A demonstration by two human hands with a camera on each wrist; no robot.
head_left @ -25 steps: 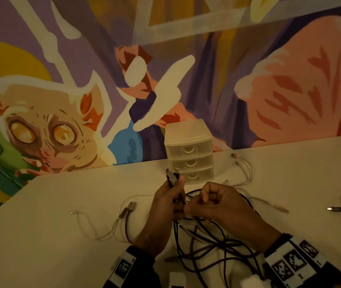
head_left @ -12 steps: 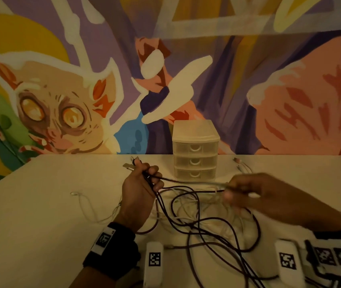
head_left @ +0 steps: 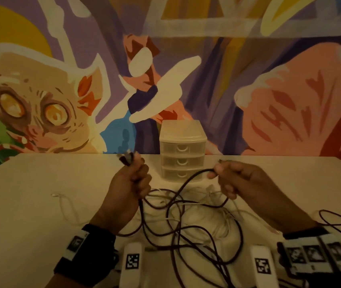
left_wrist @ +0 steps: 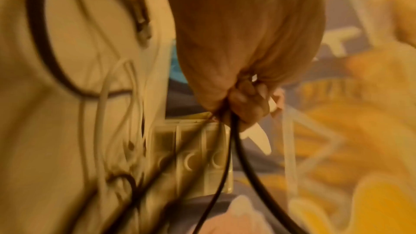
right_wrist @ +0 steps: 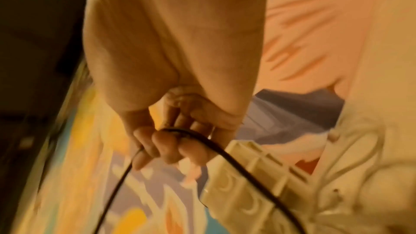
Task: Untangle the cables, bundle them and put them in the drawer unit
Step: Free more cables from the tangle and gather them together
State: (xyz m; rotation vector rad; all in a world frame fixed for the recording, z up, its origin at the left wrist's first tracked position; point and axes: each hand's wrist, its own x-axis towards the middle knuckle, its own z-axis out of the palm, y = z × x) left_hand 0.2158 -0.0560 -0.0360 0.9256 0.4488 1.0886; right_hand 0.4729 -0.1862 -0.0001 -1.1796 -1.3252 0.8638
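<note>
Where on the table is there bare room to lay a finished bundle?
Bare: the table left of the left hand, beyond a thin white cable, and the far right stretch between the drawer unit and the table's right edge. Crowded: between the hands and in front of the unit, where the dark cable loops over white ones.

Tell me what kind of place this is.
Probably an indoor workspace or studio: a plain white table stands against a colourful painted animal mural, with a small translucent plastic three-drawer unit on it.

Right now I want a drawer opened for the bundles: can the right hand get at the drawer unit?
Probably not freely: the right hand grips the dark cable, though the drawer unit stands unobstructed just beyond.
</note>
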